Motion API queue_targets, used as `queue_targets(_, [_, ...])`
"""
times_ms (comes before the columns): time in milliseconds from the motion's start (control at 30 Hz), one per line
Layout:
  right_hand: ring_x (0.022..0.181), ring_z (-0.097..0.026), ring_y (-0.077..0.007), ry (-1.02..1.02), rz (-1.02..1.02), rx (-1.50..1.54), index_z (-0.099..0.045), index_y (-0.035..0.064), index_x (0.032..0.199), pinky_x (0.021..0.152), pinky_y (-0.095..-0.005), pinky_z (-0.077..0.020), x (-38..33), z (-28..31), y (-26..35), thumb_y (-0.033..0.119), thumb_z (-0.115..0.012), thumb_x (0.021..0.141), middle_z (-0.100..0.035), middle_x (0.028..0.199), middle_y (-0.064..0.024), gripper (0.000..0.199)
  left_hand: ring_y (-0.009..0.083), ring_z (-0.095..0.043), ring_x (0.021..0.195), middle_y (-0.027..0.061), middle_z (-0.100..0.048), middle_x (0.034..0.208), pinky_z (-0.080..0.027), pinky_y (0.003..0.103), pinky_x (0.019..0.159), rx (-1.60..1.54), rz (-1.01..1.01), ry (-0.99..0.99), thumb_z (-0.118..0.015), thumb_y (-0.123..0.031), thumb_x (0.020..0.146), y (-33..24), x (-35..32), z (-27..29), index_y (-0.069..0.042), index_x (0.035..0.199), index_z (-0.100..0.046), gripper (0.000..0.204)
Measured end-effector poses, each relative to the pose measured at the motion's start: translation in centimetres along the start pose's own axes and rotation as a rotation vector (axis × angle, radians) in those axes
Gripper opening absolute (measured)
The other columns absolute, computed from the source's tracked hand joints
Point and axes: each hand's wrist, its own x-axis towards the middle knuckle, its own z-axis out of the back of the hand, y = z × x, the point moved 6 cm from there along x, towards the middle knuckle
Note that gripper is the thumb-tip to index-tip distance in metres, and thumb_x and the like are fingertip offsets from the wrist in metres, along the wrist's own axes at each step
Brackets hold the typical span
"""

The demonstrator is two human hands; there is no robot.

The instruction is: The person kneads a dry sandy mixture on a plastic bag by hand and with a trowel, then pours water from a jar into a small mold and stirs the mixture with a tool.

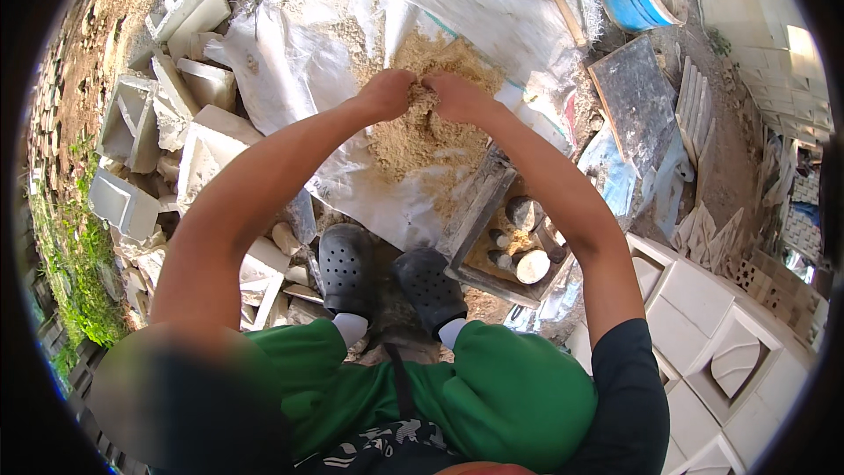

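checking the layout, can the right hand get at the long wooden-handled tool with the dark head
Probably yes: between the right hand and the wooden-handled tool, only white sheeting and loose tan grains show.

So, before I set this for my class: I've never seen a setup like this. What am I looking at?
There's no machine, just a person's bare hands. The single picture comes from a wide camera worn on the head, looking down, which is why edges bend and the forearms come up from below. A white sheet lies on the ground with a heap of loose tan material on it. The left hand and right hand nearly meet at the heap, fingers curled; whether they grip anything is hard to tell. Nearby are an open box with round pieces inside, a blue bucket and pale, angular blocks.
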Motion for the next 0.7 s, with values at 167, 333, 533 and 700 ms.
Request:
queue_targets(167, [0.123, -0.053, -0.0364, 0.02, 0.003, 0.002, -0.055, 0.0095, 0.132, 0.103, -0.0448, -0.043, -1.2, 3.8, -1.3, 0.019, -0.063, 0.081, -0.053, 0.137, -0.0166, 0.053, 0.0356, -0.054, 0.122, 0.0238, -0.055, 0.133, -0.042, 0.041, 0.105, 0.065, -0.086, 0.203, -0.07, -0.021, 0.083, -1.5, -3.2, 2.6, -0.003, 0.143, -0.04, 0.07])
queue_targets(333, [0.14, -0.033, -0.0347, -0.542, -0.045, 0.046, -0.032, 0.0069, 0.148, 0.115, -0.0405, -0.0274, -1.3, 3.1, -8.8, 0.041, -0.054, 0.096, -0.037, 0.151, -0.0193, 0.066, 0.0395, -0.031, 0.141, 0.0291, -0.035, 0.147, -0.03, 0.044, 0.114, 0.066, 0.019, -0.215, -0.063, -0.039, 0.09, 0.5, -2.5, 0.0, 0.005, 0.144, -0.032, 0.075])
queue_targets(533, [0.142, -0.03, -0.0361, -0.418, 0.119, 0.199, -0.031, 0.0052, 0.148, 0.116, -0.0432, -0.0266, -0.5, -2.0, -4.5, 0.036, -0.048, 0.098, -0.035, 0.151, -0.0215, 0.061, 0.0409, -0.017, 0.146, 0.0293, -0.023, 0.154, -0.017, 0.049, 0.119, -0.076, 0.035, -0.724, -0.055, -0.046, 0.093, 2.9, -3.2, -4.5, 0.008, 0.146, -0.024, 0.083])
queue_targets(700, [0.142, -0.029, -0.036, -0.314, 0.178, 0.204, -0.032, 0.0053, 0.148, 0.116, -0.0431, -0.0272, -0.3, 0.0, -3.1, 0.037, -0.048, 0.098, -0.035, 0.151, -0.0216, 0.062, 0.0392, -0.021, 0.145, 0.0266, -0.031, 0.152, -0.014, 0.047, 0.12, -0.508, -0.076, -0.664, -0.057, -0.042, 0.092, 3.0, -3.7, -4.0, 0.007, 0.145, -0.03, 0.077])
